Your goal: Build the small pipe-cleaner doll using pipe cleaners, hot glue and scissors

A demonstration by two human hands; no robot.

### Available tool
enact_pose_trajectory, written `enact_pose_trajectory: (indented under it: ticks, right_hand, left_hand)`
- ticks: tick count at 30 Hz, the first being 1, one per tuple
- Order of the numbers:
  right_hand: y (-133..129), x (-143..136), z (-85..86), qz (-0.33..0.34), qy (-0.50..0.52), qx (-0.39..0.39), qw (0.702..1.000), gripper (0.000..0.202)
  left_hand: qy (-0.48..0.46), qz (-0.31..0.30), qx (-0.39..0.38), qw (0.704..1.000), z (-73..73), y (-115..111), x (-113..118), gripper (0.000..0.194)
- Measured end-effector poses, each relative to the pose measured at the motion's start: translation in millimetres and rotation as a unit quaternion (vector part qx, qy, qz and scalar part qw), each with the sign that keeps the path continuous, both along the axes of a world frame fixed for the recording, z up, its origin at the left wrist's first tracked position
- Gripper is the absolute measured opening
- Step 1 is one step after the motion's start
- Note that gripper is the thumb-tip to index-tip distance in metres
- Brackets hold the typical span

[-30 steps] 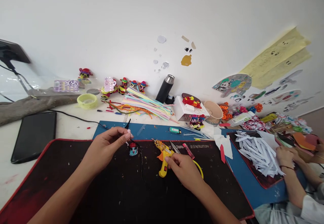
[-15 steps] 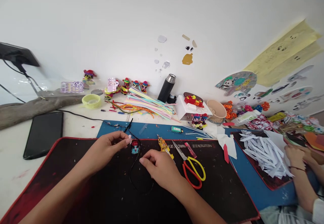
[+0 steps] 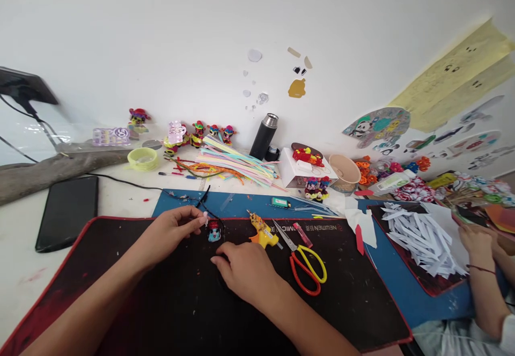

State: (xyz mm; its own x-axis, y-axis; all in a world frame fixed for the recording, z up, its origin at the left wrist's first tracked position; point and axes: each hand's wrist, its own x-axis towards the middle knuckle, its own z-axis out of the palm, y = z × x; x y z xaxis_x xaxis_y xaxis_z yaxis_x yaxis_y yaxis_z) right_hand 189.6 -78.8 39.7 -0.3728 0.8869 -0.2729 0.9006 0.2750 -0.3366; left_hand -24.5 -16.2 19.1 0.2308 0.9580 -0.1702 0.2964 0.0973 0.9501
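pale pink piece (image 3: 206,217) looks tiny, pinched by left grip (image 3: 174,234); right grip (image 3: 248,271), i cannot tell.

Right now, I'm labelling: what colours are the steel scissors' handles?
One red handle, one yellow handle; head view.

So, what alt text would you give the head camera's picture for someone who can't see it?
A person's left hand pinches a small pale piece beside a little blue doll on a dark mat, with the right hand close by. A yellow glue gun and scissors lie to the right; pastel strips and colourful figures sit behind.
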Motion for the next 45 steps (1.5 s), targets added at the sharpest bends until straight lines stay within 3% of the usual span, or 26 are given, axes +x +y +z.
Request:
enact_pose_trajectory:
  ticks: [8,13,22,29,45]
  right_hand:
    - [2,34,4.1,-0.093,0.032,-0.021,0.995,0.030]
    - [7,17,6.1,-0.088,0.102,-0.035,0.990,0.027]
    - [17,9,-7.7,-0.088,0.049,-0.020,0.995,0.023]
    - [24,-2,-16.3,-0.086,-0.007,0.000,0.996,0.033]
    - [31,-3,-21.7,-0.093,0.014,0.013,0.996,0.030]
  left_hand:
    - [0.027,-0.006,-0.015,0.999,-6.0,-3,-1,0.054]
    - [0.019,-0.002,-0.032,0.999,-7.1,-3,2,0.055]
    - [0.019,0.009,-0.046,0.999,-4.6,-3,6,0.060]
    - [0.012,0.008,-0.067,0.998,-4.8,-5,8,0.061]
    - [0.021,-0.006,-0.096,0.995,-5.8,-3,12,0.062]
